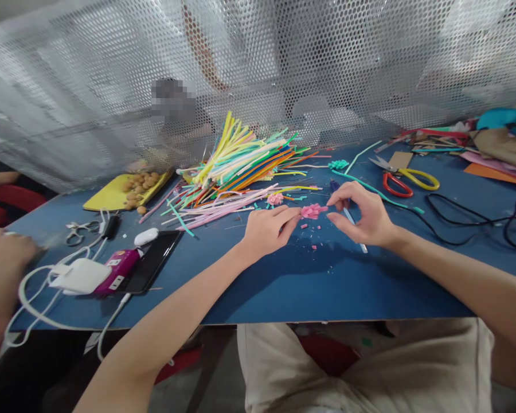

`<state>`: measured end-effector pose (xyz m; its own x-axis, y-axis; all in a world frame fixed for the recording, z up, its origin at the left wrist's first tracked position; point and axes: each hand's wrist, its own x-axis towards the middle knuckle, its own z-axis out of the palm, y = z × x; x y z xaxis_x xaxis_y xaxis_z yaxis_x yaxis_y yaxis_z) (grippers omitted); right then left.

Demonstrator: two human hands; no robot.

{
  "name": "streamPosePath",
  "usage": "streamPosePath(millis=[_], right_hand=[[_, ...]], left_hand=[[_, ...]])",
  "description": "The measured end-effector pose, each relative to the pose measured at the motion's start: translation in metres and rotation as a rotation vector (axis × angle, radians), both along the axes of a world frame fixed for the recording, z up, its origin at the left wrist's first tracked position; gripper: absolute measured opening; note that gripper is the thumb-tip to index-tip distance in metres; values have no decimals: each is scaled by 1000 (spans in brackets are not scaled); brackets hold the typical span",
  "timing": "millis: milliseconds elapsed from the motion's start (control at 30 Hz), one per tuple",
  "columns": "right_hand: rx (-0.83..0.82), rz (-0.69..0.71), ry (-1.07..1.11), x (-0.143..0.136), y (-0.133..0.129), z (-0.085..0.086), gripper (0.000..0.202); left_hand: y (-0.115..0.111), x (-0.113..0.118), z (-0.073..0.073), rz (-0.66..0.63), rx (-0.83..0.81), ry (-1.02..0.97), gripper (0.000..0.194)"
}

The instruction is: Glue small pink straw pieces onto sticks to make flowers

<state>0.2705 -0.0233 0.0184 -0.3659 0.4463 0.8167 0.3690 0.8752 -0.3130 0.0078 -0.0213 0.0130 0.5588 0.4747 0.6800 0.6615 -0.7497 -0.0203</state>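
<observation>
Over the middle of the blue table, my left hand (272,229) pinches the left end of a small pink pipe-cleaner piece (312,211), knobbly like a flower spike. At its right end, my right hand (361,213) has thumb and forefinger closed around the thin tip. Tiny pink snippets (314,247) are scattered on the table below. A thin, pale stick (355,230) lies under my right hand, partly covered by it. Just behind my left hand rests a lighter pink knobbly piece (275,199); a teal one (337,164) sits farther back.
A large heap of coloured pipe cleaners (245,163) lies at the back. Scissors (406,176) and a black cable (468,218) are on the right. Leftward are a phone (157,261), a white charger (83,275) and a yellow tray (105,195) of brown balls. Another person's hand (8,249) shows far left.
</observation>
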Motion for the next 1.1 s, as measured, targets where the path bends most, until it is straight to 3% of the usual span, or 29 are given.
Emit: streamPosePath(millis=[367, 567, 700, 800, 967, 1100], right_hand=[[72, -104, -78, -4, 3, 2, 2], [31, -157, -134, -4, 4, 3, 6], [15, -166, -165, -3, 5, 2, 7], [-7, -185, -175, -1, 8, 1, 8], [-85, -215, -188, 4, 15, -2, 10], [-147, -230, -183, 5, 18, -4, 10]], left_hand=[[0, 1, 2, -3, -42, 35, 29], [3, 2, -3, -26, -12, -21, 22], [7, 1, -5, -62, -89, -28, 23], [10, -3, 0, -93, -162, -88, 34], [24, -17, 9, -9, -143, -317, 42], [37, -30, 12, 153, -31, -322, 36]])
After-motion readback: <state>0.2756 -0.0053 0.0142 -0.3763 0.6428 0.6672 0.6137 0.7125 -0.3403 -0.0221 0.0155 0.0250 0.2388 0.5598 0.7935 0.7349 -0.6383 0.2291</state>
